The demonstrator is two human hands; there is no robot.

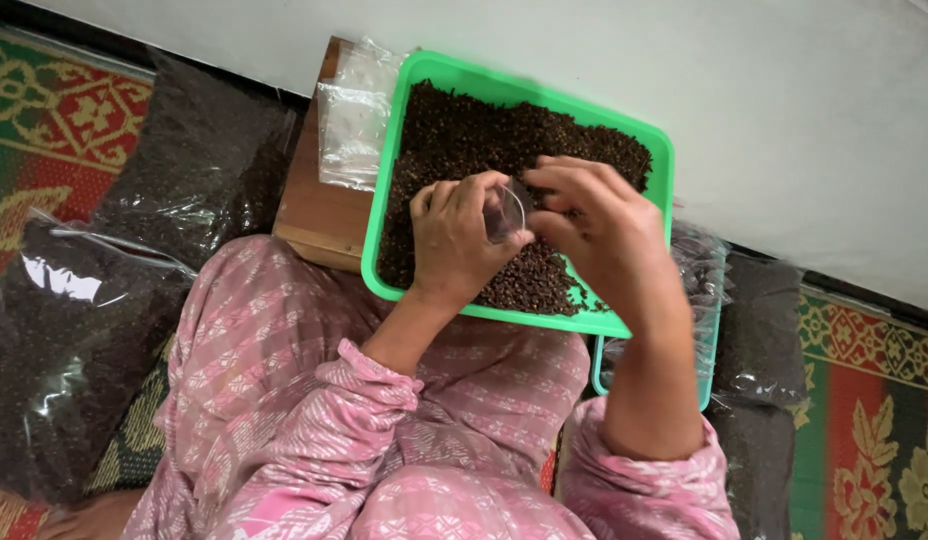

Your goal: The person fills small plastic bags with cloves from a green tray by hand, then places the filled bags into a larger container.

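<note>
While your left hand grips a small clear cup over the green tray of dark cloves, your right hand pinches its rim

We are wearing a pink garment woven all over with a pale, whitish geometric pattern of small diamonds and stripes. The sleeves are reaching down to just above the wrists, leaving our left hand and right hand bare, with no rings, watch or bracelets showing. The same patterned pink cloth is covering our lap and knees in the near part of the scene, gathering in soft folds.
</note>
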